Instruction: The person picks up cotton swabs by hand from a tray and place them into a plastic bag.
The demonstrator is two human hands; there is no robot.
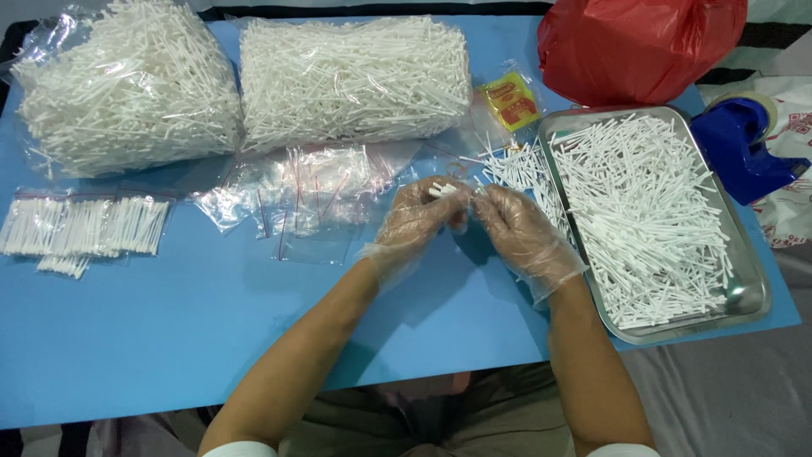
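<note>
**Squaring a bunch of cotton swabs**

We pinch a small bundle of cotton swabs (441,189) between our gloved left hand (416,222) and right hand (518,230), fingers curled shut around it, over the blue table (169,338). We judge it best to level the tips before bagging. Empty zip bags (309,195) lie just behind; a yellow-red packet (511,101) sits beside the steel tray (754,298).

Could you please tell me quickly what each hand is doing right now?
Left hand: gloved, closed on a small bundle of cotton swabs.
Right hand: gloved, fingers curled at the same bundle; whether it grips cannot be told.
</note>
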